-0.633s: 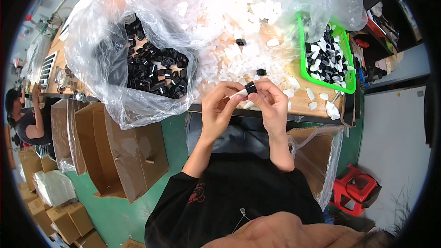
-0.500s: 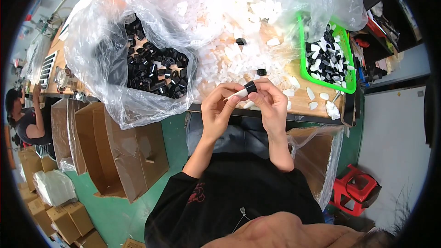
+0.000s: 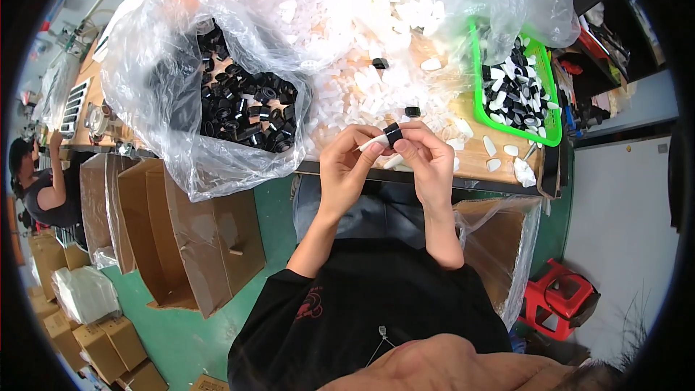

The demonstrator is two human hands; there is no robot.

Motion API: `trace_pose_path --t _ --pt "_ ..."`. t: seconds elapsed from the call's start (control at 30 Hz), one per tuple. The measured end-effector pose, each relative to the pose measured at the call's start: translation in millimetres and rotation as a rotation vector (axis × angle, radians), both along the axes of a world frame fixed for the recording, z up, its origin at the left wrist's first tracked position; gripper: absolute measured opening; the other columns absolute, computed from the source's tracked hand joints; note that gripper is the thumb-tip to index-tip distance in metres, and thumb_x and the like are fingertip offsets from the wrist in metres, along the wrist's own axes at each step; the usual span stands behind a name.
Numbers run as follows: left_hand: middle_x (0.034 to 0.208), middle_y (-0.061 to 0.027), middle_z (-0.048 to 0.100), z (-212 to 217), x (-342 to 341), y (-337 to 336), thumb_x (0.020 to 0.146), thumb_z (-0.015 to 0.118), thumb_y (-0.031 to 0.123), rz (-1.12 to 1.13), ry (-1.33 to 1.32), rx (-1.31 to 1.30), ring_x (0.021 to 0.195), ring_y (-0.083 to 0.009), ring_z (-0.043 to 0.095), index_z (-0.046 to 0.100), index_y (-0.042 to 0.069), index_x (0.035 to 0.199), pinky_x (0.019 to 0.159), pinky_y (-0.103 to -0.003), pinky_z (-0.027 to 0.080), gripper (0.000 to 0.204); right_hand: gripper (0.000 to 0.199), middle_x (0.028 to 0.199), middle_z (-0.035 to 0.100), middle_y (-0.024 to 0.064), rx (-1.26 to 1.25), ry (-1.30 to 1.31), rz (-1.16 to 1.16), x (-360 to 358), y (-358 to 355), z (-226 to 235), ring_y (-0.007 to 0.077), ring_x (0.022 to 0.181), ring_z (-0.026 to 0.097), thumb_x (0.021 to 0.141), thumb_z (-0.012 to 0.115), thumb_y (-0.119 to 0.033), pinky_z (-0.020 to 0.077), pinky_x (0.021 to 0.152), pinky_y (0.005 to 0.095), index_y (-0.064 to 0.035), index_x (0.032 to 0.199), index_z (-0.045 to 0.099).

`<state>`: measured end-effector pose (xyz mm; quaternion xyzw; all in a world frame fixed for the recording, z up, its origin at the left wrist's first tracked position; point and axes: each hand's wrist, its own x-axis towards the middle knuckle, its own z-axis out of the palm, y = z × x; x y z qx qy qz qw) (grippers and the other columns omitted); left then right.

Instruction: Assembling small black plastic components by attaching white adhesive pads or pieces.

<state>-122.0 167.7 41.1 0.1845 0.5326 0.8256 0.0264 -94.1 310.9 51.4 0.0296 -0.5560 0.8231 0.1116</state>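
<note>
Over the table's front edge, my left hand (image 3: pixel 343 174) pinches a white tapered plastic piece (image 3: pixel 373 143) between thumb and fingers. My right hand (image 3: pixel 432 166) grips a short black ring-shaped cap (image 3: pixel 393 134) that meets the white piece's right end. Whether the two are fully joined, I cannot tell. Just beyond my fingers lies a loose black cap (image 3: pixel 412 111), and another black cap (image 3: pixel 380 64) sits farther back. Many loose white pieces (image 3: pixel 362 98) are heaped on the table in front of my hands.
A clear plastic bag (image 3: pixel 156 112) full of black caps (image 3: pixel 250 105) stands left. On the right is a green basket (image 3: pixel 478 94) of black-and-white pieces. Cardboard boxes (image 3: pixel 217 246) and a red stool (image 3: pixel 554 297) stand below. Another person (image 3: pixel 47 192) is at far left.
My hands stay nearly in place, both still holding the white piece and the black cap. The cap has tilted slightly, with small shifts of my fingers.
</note>
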Motion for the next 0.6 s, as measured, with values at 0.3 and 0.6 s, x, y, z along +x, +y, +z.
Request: trace_pose_path --t 0.3,0.6 --pt "0.104 -0.0128 0.064 -10 -4 -7 0.098 0.059 0.005 -0.085 -0.105 0.056 0.091 -0.0164 0.066 0.063 -0.007 0.095 0.080 -0.029 0.055 0.013 0.012 0.109 0.062 0.0099 0.088 -0.015 -0.050 -2 3 -7 0.0146 0.098 0.063 0.089 0.068 0.001 0.0502 0.087 0.0263 0.0076 0.100 0.066" --pt "0.104 -0.0119 0.066 -26 -14 -12 0.098 0.058 0.006 -0.174 -0.016 -0.164 0.094 -0.0182 0.066 0.063 -0.007 0.108 0.085 -0.030 0.052 0.018 0.012 0.108 0.059 0.0089 0.083 -0.004 -0.079 -2 7 -14 0.0136 0.095 0.061 0.088 0.069 0.003 0.0504 0.084 0.0259 0.0086 0.099 0.065"
